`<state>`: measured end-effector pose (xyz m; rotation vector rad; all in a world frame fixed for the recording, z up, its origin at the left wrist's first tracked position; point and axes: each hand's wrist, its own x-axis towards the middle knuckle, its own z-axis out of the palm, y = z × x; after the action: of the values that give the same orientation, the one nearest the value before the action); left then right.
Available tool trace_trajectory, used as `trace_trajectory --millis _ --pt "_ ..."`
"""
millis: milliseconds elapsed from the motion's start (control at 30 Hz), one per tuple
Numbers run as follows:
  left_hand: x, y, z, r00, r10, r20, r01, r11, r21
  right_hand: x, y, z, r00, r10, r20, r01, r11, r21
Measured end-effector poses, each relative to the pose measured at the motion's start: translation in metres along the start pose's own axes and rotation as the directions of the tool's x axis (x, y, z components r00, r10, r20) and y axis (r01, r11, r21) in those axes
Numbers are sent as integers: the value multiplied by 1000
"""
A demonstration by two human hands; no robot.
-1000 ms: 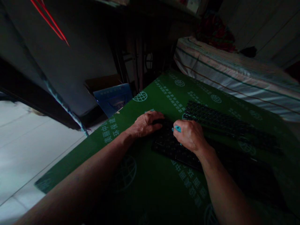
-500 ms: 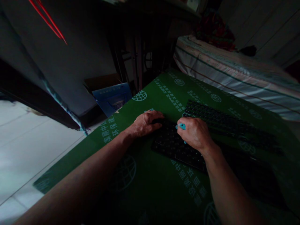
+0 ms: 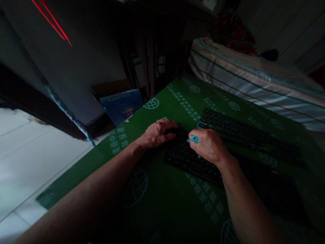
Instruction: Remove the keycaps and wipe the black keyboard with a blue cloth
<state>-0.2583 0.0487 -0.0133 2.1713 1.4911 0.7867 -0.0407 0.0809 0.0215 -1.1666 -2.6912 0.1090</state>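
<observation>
A black keyboard base with rows of small raised dots lies on a green printed table cover. At its far left corner, my left hand grips the edge between thumb and fingers; the fingertips are partly lost in shadow. Over the same base, my right hand is closed round a small turquoise object. One end sticks out past the thumb side and a bit shows beneath the fist; its kind cannot be made out. Beyond the right hand lies a black keyboard key panel, apart from the base.
At the right, a dark flat piece lies partly under my right forearm. A blue box stands beyond the table's left edge. Behind are a bed with a striped sheet and a dark stand. A red cord hangs upper left.
My right hand has shifted slightly left with the turquoise object, across the keyboard base. My left hand and the base stay where they were.
</observation>
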Motion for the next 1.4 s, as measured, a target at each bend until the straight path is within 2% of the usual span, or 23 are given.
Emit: trace_trajectory --millis 267,433,933,1400 --pt "1 0 0 1000 -6 5 6 1000 -4 0 2 1 1000 19 -22 -19 1000 -8" --pt "0 -2 1 1000 5 0 -5 1000 -13 0 0 0 1000 17 21 -16 1000 -25" --pt "0 1 -1 1000 -12 13 13 1000 -20 -2 1 -12 985 122 124 -108 988 -112" --pt "0 1 -1 1000 -10 6 11 1000 -28 -2 1 -12 985 137 100 -130 988 -78"
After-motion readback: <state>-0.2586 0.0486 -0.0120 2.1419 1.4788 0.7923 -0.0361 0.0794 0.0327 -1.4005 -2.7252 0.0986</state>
